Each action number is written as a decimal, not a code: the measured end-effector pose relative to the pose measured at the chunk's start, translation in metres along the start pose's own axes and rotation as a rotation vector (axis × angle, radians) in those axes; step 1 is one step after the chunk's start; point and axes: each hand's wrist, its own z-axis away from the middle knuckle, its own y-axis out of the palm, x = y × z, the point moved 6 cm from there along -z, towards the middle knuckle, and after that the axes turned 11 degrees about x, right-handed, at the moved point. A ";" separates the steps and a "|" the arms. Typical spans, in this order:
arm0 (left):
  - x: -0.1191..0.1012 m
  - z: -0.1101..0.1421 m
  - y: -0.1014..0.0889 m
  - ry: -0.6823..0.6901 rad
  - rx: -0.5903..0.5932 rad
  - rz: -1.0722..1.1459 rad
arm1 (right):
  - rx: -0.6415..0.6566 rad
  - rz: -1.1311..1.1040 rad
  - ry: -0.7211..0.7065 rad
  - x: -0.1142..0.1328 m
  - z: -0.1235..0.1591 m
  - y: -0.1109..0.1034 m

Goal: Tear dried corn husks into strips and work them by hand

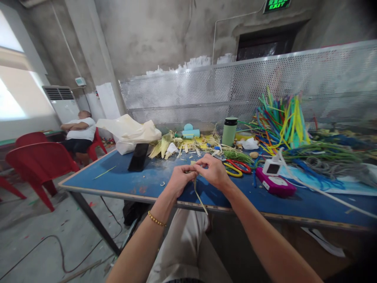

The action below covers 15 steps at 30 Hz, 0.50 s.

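Note:
Close together above the table's front edge, my left hand (pixel 179 180) and my right hand (pixel 215 171) pinch a thin, pale green-yellow plant strip (pixel 199 198). Its loose end hangs over the edge towards my lap, and a short bit pokes up behind my fingers. Fingertips hide the middle of the strip. Just to the right of my right hand lie scissors with red handles (pixel 240 166) and another pair with yellow handles (pixel 233 170). Husk-like leaves (pixel 161 147) and scraps lie beyond my hands.
On the blue table (pixel 118 184) are a black phone (pixel 138 157), white plastic bag (pixel 132 131), green bottle (pixel 229 131), purple box (pixel 275 184), white charger (pixel 271 167) with cable, and colourful strips (pixel 288 122). A perforated metal screen (pixel 182 94) stands behind. A person (pixel 81 131) sits at left.

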 end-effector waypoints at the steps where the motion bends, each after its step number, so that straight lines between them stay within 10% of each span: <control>1: 0.000 0.000 0.001 -0.012 0.003 0.016 | 0.012 -0.057 0.001 -0.001 -0.001 0.001; 15: -0.003 0.000 0.004 -0.013 0.030 0.142 | 0.023 -0.297 0.032 -0.006 -0.004 0.002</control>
